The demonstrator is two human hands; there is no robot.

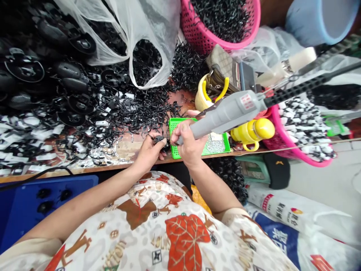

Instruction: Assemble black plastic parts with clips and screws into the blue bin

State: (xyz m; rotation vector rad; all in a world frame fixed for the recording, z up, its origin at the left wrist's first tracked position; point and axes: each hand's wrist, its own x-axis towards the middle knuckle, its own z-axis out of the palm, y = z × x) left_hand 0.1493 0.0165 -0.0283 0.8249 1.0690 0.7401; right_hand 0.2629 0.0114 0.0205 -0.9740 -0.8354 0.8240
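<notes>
My left hand (150, 150) pinches a small black part (160, 140) at the table's front edge. Wrapped round the front of a grey electric screwdriver (225, 114) is my right hand (190, 141); the tool slants up to the right, and its tip lies close to the black part. Beneath my right hand sits a green tray (207, 150) holding many small silver screws (216, 145) and a white piece. Exactly where the tip meets the part is hidden by my fingers.
Piles of black parts (135, 113) and white-and-black pieces (36, 139) cover the left. Pink baskets (208, 41), a yellow bottle (252, 131) and a cream cup (200, 96) stand right. A blue bin (81, 184) is below left; a cable (304, 84) runs from the screwdriver.
</notes>
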